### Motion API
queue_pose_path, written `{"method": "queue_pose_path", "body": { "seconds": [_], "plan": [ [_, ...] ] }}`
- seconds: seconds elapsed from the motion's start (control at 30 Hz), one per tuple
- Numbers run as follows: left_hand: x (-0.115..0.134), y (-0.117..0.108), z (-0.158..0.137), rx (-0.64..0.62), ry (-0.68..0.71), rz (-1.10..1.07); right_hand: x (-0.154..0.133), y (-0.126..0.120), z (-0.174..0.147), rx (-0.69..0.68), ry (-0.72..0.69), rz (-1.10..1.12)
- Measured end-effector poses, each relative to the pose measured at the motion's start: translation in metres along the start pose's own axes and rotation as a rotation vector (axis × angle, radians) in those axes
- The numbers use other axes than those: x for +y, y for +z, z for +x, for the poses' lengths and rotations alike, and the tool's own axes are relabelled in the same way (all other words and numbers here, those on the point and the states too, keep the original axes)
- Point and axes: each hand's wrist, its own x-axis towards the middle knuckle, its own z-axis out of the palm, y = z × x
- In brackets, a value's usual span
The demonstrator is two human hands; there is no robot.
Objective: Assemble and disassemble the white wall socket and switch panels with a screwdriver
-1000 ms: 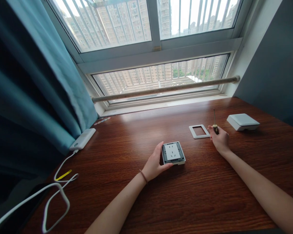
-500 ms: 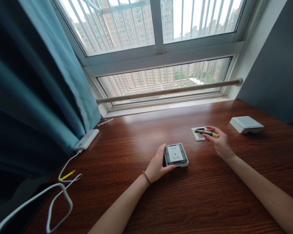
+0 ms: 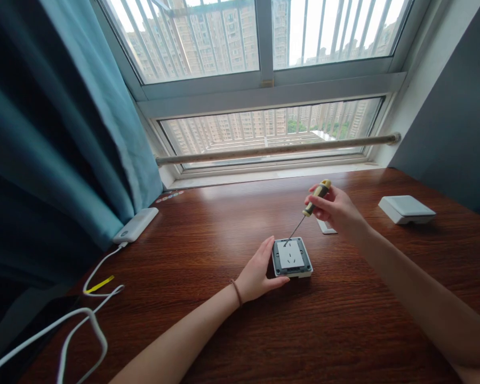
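A wall socket (image 3: 291,256) with a white face and a grey inner frame lies face up on the wooden table (image 3: 208,229). My left hand (image 3: 256,273) grips it by its left side, thumb along the near edge and fingers at the far left corner. Above it, my right hand (image 3: 334,205) is closed round the yellow and dark handle of a screwdriver (image 3: 317,197). The shaft slants down to the left, and its tip is over the upper left of the socket's face; whether it touches I cannot tell. Partly behind my right hand lies a white cover frame (image 3: 327,228).
At the right stands another white square box (image 3: 407,209). A white power bank (image 3: 136,225) lies by the blue curtain (image 3: 104,133), its white cable (image 3: 98,320) with a yellow tie (image 3: 100,284) running to the lower left. A pipe (image 3: 280,150) crosses before the window.
My right hand has moved left and tipped the screwdriver from nearly level to steeply pointing down, its tip now over the socket. My left hand keeps its hold on the socket.
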Motion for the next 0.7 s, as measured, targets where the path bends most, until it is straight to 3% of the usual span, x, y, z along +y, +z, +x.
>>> {"method": "queue_pose_path", "body": {
  "seconds": [0.13,0.43,0.7],
  "plan": [
    [0.001,-0.002,0.0,0.019,0.006,-0.062,0.015,0.019,-0.004,-0.107,-0.133,-0.175],
    [0.002,-0.003,0.0,0.004,-0.009,-0.041,0.036,0.014,-0.018,-0.119,-0.209,-0.609],
    [0.003,-0.003,0.0,0.011,-0.011,-0.047,0.04,0.014,-0.014,-0.137,-0.251,-0.722]
  ]
}}
